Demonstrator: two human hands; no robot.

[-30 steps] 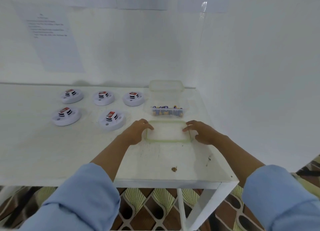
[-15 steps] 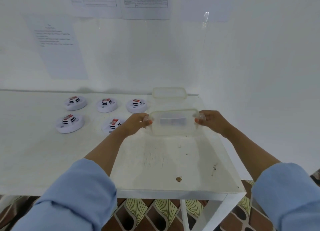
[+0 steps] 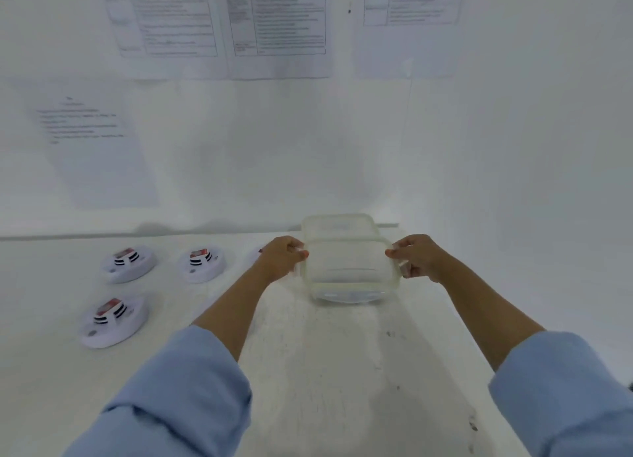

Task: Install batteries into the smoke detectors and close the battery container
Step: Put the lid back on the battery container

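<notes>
The lid of the battery container was flat on the table 1 s ago, at the near side of the box. Now we see it lifted and brought over the container, its front edge dipping toward us. So we judge the closing step is under way but not done (if the lid already touches the rim we cannot tell, pic is blurred). The left hand pinches the lid's short edge at 9 o'clock and the right hand pinches the opposite edge at 3 o'clock, fingers curled on it. The container's rear rim shows at 12 o'clock, behind the lid. Three smoke detectors lie approx. at 9 o'clock of the left hand, well apart from the box.
</notes>
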